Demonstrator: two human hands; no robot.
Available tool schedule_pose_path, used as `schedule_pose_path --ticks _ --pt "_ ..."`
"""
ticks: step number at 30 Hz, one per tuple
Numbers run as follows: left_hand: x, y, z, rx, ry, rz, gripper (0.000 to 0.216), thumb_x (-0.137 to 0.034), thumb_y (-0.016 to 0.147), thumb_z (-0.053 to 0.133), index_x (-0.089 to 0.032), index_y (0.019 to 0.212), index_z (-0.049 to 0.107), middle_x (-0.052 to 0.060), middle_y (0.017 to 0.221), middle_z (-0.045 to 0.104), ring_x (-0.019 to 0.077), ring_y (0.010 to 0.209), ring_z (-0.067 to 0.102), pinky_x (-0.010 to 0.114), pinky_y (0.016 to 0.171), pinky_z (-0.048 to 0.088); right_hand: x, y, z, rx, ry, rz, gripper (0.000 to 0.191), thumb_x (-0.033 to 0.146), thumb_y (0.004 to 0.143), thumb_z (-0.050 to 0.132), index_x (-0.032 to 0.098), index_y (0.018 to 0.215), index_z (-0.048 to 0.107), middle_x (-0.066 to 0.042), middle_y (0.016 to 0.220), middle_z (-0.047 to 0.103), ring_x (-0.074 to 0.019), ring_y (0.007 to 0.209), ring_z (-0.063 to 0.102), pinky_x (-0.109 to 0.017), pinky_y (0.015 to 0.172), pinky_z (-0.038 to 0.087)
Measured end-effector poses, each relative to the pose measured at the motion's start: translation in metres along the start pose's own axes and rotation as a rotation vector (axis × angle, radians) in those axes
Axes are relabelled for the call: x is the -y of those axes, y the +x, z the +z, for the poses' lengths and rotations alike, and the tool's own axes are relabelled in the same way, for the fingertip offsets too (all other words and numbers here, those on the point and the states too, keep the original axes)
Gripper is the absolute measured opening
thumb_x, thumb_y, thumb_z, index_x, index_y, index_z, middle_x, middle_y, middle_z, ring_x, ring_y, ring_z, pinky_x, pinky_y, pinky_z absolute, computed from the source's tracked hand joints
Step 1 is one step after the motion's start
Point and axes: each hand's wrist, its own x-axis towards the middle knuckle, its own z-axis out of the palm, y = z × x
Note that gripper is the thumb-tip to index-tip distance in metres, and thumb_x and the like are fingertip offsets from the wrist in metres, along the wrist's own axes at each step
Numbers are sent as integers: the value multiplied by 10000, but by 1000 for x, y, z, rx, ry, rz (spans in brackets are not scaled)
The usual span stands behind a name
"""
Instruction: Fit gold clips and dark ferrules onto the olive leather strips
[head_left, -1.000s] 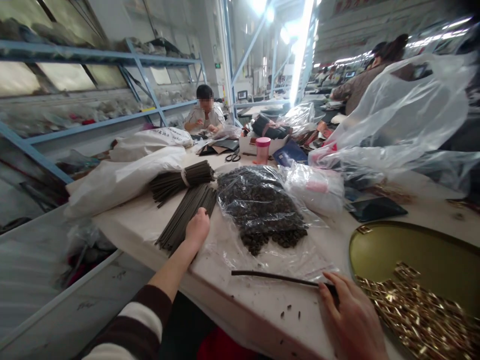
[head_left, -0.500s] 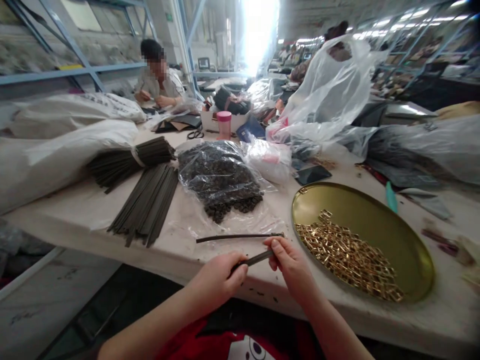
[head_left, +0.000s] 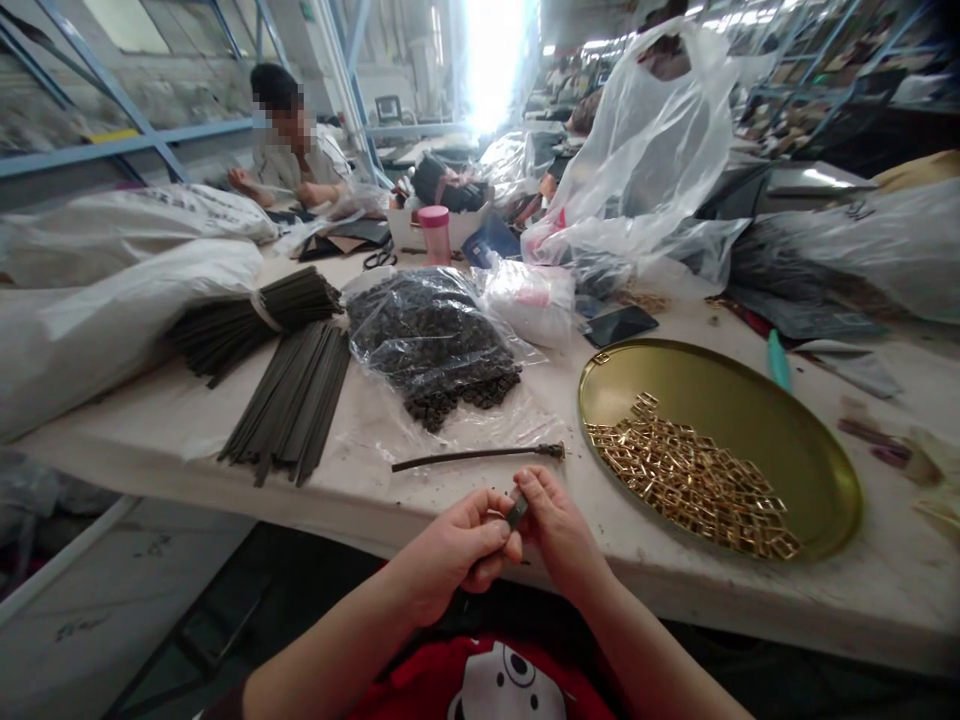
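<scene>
My left hand [head_left: 459, 550] and my right hand [head_left: 556, 528] meet at the table's near edge, both pinched on one thin dark strip [head_left: 516, 512], of which only a short end shows between the fingers. Just beyond them a second dark strip [head_left: 472, 457] with a small metal end lies flat on the table. A round gold tray [head_left: 757, 420] holding several small gold buckles [head_left: 690, 480] sits right of my right hand. To the left lie loose dark strips [head_left: 294, 400] and a tied bundle [head_left: 251, 315] of them.
A clear bag of small dark parts [head_left: 442, 345] lies in the middle of the table, with a pink-lidded cup [head_left: 434, 232], scissors [head_left: 381, 260], a phone [head_left: 619, 325] and big plastic bags [head_left: 652, 170] behind. White sacks [head_left: 112, 300] fill the left. A person [head_left: 289, 150] sits at the far end.
My left hand left the loose strips and joined my right hand at the table edge on a dark strip. The hands have drawn closer, hiding most of it. The view swung right.
</scene>
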Motion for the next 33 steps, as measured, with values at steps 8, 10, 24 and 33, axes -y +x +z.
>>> schedule_pose_path --ticks 8,10,24,33 --pt "0 7 -2 -182 117 25 96 -176 730 448 -168 822 422 -62 562 558 16 304 290 151 310 155 3 0 -9 -38 -807 -622 179 272 859 454 194 746 570 -43 744 581 -177 728 529 -300 668 412" --pt "1 9 -6 -193 129 25 92 -179 735 446 -167 821 417 -60 553 562 22 308 309 147 311 171 3 -1 -8 42 -796 -594 187 253 873 425 190 796 583 -53 769 607 -178 746 551 -298 683 429" --pt "1 9 -15 -132 61 36 164 -293 738 530 -158 764 441 -34 567 589 25 335 363 151 344 218 17 -2 -10 260 -906 -591 139 226 850 461 199 900 588 -43 814 660 -169 754 599 -280 661 468" --pt "-3 6 -15 -99 -4 69 85 -200 745 493 -130 703 514 -43 496 524 27 349 336 149 353 204 19 0 -12 194 -1073 -914 131 186 859 458 192 809 578 -83 878 672 -183 809 620 -312 709 497"
